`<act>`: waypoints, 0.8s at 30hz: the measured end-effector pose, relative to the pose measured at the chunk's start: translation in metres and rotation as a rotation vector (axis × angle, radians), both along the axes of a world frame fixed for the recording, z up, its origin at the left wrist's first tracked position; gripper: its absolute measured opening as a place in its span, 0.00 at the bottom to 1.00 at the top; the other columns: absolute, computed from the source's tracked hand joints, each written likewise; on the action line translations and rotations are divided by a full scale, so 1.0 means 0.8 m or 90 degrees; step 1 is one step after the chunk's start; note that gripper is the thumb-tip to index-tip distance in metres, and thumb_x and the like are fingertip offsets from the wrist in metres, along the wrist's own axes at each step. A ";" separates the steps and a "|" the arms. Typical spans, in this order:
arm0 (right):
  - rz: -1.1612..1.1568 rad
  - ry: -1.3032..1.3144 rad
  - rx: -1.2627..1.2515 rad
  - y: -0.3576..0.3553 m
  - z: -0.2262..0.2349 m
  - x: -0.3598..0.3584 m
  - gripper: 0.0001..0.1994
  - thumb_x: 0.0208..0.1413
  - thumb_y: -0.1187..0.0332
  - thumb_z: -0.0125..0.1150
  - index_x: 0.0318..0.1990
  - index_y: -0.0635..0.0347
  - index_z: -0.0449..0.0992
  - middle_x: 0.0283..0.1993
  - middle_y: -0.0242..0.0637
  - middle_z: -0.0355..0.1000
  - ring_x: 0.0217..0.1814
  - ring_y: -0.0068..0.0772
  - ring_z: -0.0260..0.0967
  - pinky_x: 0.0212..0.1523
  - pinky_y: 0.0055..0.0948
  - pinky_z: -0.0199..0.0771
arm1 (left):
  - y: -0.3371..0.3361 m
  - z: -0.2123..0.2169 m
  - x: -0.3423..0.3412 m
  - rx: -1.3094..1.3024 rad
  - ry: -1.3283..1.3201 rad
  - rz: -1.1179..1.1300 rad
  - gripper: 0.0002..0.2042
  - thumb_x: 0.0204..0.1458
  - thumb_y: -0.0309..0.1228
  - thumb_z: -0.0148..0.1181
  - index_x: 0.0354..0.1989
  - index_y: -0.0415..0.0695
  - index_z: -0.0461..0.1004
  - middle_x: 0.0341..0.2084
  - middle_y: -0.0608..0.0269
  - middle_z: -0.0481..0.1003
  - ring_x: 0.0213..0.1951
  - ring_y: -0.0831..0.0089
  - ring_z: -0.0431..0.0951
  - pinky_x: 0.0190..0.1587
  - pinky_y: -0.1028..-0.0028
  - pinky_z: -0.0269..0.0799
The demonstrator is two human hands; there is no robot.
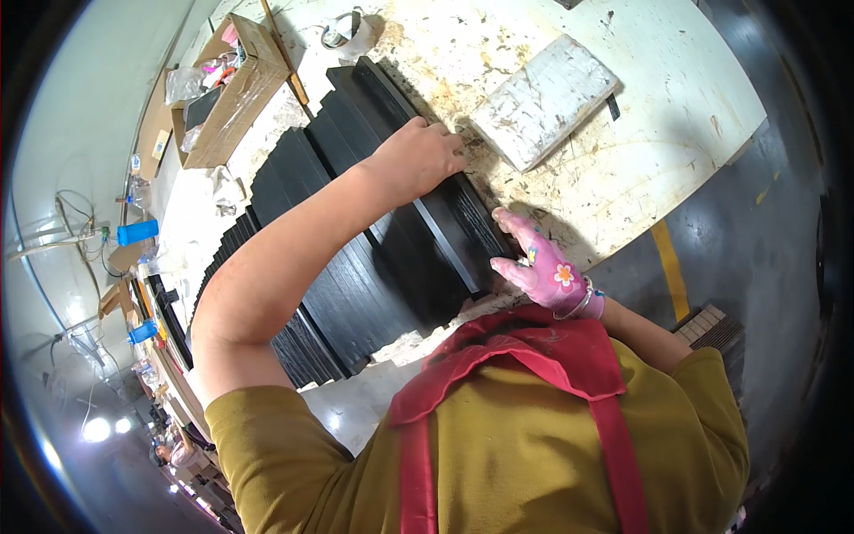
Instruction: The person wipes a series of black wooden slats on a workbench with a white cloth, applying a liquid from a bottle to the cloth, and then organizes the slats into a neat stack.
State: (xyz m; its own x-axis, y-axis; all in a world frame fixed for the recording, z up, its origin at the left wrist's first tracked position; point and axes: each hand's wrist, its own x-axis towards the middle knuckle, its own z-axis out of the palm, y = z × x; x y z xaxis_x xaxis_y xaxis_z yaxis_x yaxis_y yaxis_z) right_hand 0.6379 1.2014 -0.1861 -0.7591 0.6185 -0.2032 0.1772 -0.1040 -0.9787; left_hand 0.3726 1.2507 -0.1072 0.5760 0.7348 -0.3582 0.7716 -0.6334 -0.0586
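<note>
Black, flat wood-grain moulding strips (427, 240) lie side by side on the stained white workbench (658, 133), just beside the grey-white rectangular block (544, 100). Likely step: squaring the strip ends, so press flat and push evenly, watching that no strip rides up over its neighbour. Bare left hand (418, 160) rests palm-down on the top strips near that block, fingers curled over the edge, pressing rather than gripping. Right hand in a pink flowered glove (538, 262) is mostly open, fingertips against the near strip ends. Open cardboard box (233, 93) sits well beyond the block.
</note>
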 end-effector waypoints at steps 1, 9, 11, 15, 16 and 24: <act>0.000 0.005 0.002 0.001 -0.002 -0.003 0.34 0.55 0.68 0.62 0.68 0.66 0.55 0.66 0.54 0.61 0.69 0.46 0.59 0.66 0.38 0.59 | -0.004 0.001 -0.003 0.002 0.005 0.000 0.11 0.48 0.25 0.56 0.40 0.49 0.77 0.41 0.67 0.73 0.47 0.68 0.74 0.48 0.68 0.69; -0.013 -0.165 0.249 0.012 0.013 -0.028 0.27 0.53 0.58 0.65 0.59 0.61 0.70 0.56 0.56 0.67 0.54 0.58 0.68 0.56 0.44 0.69 | -0.001 0.000 -0.021 -0.004 -0.194 0.093 0.08 0.48 0.25 0.55 0.37 0.44 0.78 0.36 0.59 0.75 0.42 0.61 0.77 0.44 0.63 0.73; -0.029 -0.148 0.339 0.007 0.014 -0.029 0.26 0.54 0.58 0.64 0.59 0.59 0.70 0.56 0.57 0.67 0.55 0.59 0.68 0.55 0.46 0.69 | 0.014 -0.003 -0.029 -0.045 -0.246 0.138 0.08 0.49 0.26 0.55 0.36 0.43 0.78 0.34 0.56 0.75 0.39 0.58 0.78 0.42 0.61 0.74; 0.041 -0.208 0.457 -0.005 0.016 -0.036 0.28 0.58 0.51 0.57 0.61 0.58 0.67 0.43 0.55 0.75 0.43 0.54 0.74 0.46 0.46 0.72 | 0.061 -0.042 -0.079 0.142 0.029 0.236 0.09 0.52 0.35 0.55 0.38 0.48 0.77 0.32 0.58 0.77 0.39 0.59 0.79 0.41 0.60 0.74; 0.055 -0.231 0.453 -0.006 0.025 -0.039 0.30 0.56 0.51 0.60 0.62 0.55 0.67 0.44 0.54 0.75 0.44 0.55 0.74 0.48 0.47 0.72 | 0.069 -0.045 -0.091 0.184 0.079 0.298 0.12 0.54 0.40 0.55 0.41 0.49 0.77 0.34 0.59 0.78 0.42 0.59 0.78 0.45 0.59 0.72; 0.094 -0.237 0.491 -0.004 0.030 -0.040 0.31 0.57 0.50 0.57 0.64 0.60 0.64 0.44 0.52 0.75 0.41 0.49 0.75 0.42 0.44 0.73 | 0.125 -0.057 -0.130 0.046 0.182 0.598 0.28 0.53 0.60 0.53 0.46 0.49 0.80 0.43 0.59 0.80 0.49 0.60 0.77 0.55 0.53 0.59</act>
State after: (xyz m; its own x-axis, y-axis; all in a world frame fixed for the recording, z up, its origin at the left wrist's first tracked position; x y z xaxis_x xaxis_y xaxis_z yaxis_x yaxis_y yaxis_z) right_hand 0.6058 1.1985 -0.1621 -0.8104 0.5856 -0.0184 0.4586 0.6145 -0.6420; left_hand 0.2686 1.3507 -0.1528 -0.3547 0.8748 -0.3300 0.9101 0.2422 -0.3364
